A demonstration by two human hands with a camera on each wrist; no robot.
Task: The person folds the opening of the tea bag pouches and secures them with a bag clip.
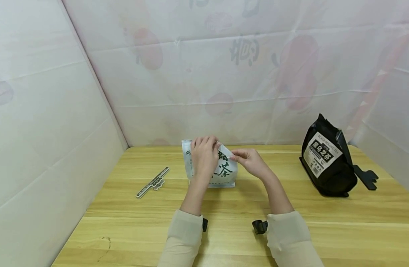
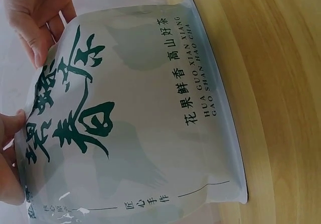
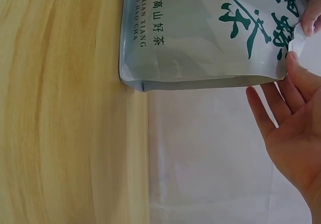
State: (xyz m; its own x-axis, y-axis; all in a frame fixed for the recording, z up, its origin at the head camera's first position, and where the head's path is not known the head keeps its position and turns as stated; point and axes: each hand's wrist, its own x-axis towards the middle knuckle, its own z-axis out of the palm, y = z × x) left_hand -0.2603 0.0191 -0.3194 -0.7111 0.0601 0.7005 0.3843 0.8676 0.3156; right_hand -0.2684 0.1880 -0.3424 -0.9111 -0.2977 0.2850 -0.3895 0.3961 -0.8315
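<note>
A white tea bag with green lettering (image 1: 225, 171) stands upright on the wooden table, its top folded over. My left hand (image 1: 205, 155) holds the bag's upper edge near the middle and covers part of its front. With thumb and fingers, my right hand (image 1: 250, 161) pinches the upper right corner. In the left wrist view the front of the tea bag (image 2: 135, 103) fills the middle, and the left hand (image 2: 9, 158) grips its top edge. From the right wrist, the right thumb lies on the front of the tea bag (image 3: 200, 38), with fingers behind it.
Left of the bag lies a ruler-patterned clip (image 1: 153, 182). At the right stands a black oolong tea bag (image 1: 327, 159) with a white label. A flat black hand-shaped object (image 1: 368, 178) lies beside it. White printed cloth (image 1: 197, 74) walls the back and sides of the table.
</note>
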